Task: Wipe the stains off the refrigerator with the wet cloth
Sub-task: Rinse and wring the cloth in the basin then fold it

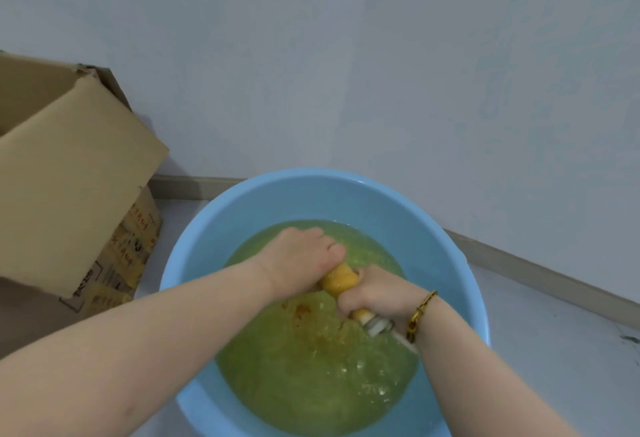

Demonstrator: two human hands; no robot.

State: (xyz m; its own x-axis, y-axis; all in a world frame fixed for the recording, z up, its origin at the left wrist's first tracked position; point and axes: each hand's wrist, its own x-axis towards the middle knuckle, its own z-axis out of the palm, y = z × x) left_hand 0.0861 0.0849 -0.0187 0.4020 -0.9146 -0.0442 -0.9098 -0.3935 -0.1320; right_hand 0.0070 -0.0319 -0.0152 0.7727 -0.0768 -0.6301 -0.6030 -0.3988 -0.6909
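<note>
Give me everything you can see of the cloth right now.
The cloth is yellow-orange, soft fabric by its look, twisted into a tight roll. The left hand grips its far end, the right hand its near end; a white and grey tip sticks out by the right wrist. It is over the greenish-yellow water in the blue basin; whether it touches the water cannot be told.
</note>
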